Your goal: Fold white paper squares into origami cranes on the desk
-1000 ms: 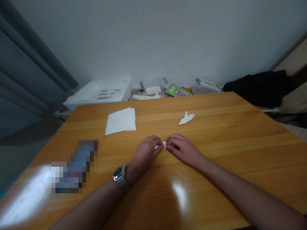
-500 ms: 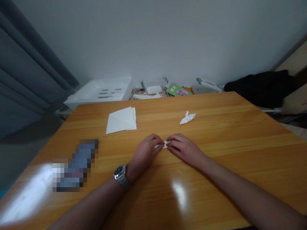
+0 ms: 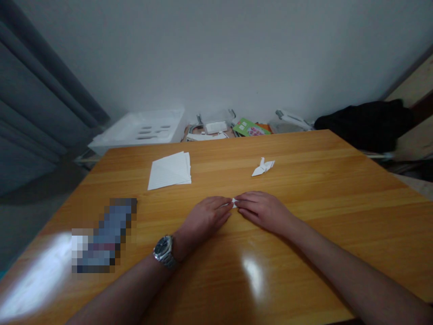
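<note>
A small piece of folded white paper (image 3: 234, 204) lies on the wooden table, mostly covered by my fingers. My left hand (image 3: 208, 217), with a metal watch (image 3: 164, 250) on its wrist, presses the paper's left side, fingers together. From the right, my right hand (image 3: 263, 210) holds the opposite side with its fingertips. Only a narrow white bit shows between the two hands. Beyond my right hand rests a folded paper bird (image 3: 263, 167), wings spread. Several white paper sheets (image 3: 169, 171) are stacked to the far left.
A pixelated dark, flat object (image 3: 110, 234) lies on the table (image 3: 304, 280) at the left. Behind the table's far edge are a white tray (image 3: 142, 124), a green booklet (image 3: 251, 127) and black cloth (image 3: 365, 126). A grey curtain (image 3: 37, 85) hangs on the left.
My left hand has flattened, its fingers now stretched closer together over the paper, covering more of it. My right hand stays nearly in place. The whole view has shifted slightly.
</note>
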A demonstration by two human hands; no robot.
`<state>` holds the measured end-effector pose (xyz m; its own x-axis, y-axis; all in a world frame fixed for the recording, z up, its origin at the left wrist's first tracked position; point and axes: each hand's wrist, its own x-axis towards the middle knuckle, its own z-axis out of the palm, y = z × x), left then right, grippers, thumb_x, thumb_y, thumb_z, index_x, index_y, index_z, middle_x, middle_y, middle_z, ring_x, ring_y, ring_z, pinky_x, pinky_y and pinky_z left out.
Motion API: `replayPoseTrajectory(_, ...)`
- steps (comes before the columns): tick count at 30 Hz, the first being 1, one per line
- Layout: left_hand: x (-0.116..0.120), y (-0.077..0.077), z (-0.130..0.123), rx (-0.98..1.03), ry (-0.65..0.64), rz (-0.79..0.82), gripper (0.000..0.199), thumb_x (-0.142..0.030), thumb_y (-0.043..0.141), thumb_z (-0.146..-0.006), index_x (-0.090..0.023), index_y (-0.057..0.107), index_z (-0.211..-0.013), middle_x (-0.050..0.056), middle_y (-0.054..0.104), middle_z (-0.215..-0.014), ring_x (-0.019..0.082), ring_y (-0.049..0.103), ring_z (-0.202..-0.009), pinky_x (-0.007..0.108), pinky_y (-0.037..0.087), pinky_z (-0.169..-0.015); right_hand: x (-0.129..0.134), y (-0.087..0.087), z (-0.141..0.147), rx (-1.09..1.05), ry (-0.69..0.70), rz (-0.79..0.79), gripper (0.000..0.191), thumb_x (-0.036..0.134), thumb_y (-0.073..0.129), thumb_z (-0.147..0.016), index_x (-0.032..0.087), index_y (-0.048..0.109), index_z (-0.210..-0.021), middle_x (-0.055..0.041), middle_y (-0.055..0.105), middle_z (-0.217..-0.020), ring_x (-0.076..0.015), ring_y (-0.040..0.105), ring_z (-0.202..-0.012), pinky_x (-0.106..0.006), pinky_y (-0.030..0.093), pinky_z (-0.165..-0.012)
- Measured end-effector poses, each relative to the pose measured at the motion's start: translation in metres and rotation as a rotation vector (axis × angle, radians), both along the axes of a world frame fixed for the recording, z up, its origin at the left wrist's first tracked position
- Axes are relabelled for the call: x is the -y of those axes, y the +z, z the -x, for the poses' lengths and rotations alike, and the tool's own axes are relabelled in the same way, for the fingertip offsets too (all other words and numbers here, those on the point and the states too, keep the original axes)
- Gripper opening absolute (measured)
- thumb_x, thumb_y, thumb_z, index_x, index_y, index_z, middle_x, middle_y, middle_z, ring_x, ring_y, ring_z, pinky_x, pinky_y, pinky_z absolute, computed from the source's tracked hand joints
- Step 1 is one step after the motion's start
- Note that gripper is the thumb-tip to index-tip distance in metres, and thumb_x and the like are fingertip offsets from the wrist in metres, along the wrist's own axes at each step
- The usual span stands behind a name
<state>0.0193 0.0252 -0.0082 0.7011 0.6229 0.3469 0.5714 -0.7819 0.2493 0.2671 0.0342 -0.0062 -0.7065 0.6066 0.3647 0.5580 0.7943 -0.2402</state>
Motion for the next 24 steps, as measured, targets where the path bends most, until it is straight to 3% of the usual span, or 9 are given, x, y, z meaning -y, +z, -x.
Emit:
replayPoseTrajectory(5,0.002,-0.003,0.004,-0.022,-0.049,0.011,0.035,-0.024,0.049,-0.102,-0.016,0.057,-0.136,0.011,0.064,-0.136,0.022,0.063,-0.123,0.038,0.053,-0.106,0.001,0.0,-0.003,0.01,-0.012,0.013,0.028,0.026,0.056,-0.1,0.017,0.07,-0.122,-0.0104,0.072,-0.126,-0.0247,0.067,-0.116,-0.042,0.054,-0.102)
replayPoseTrajectory(15,0.005,0.007,0.0,-0.04,-0.026,0.028,0.031,-0.018,0.047,-0.102,-0.018,0.058,-0.131,0.012,0.065,-0.133,0.021,0.065,-0.117,0.04,0.056,-0.102,0.006,0.002,-0.005,0.053,-0.007,0.05,0.036,0.032,0.055,-0.101,0.018,0.065,-0.132,-0.0138,0.066,-0.135,-0.0273,0.063,-0.124,-0.047,0.052,-0.107)
replayPoseTrajectory(24,0.004,0.004,0.0,-0.086,-0.021,0.051,0.035,-0.016,0.047,-0.102,-0.017,0.055,-0.136,0.013,0.062,-0.136,0.023,0.063,-0.122,0.041,0.054,-0.105,0.017,0.004,-0.002,0.13,-0.038,0.049,0.045,0.036,0.055,-0.1,0.012,0.06,-0.137,-0.0179,0.06,-0.142,-0.0305,0.056,-0.132,-0.047,0.047,-0.112)
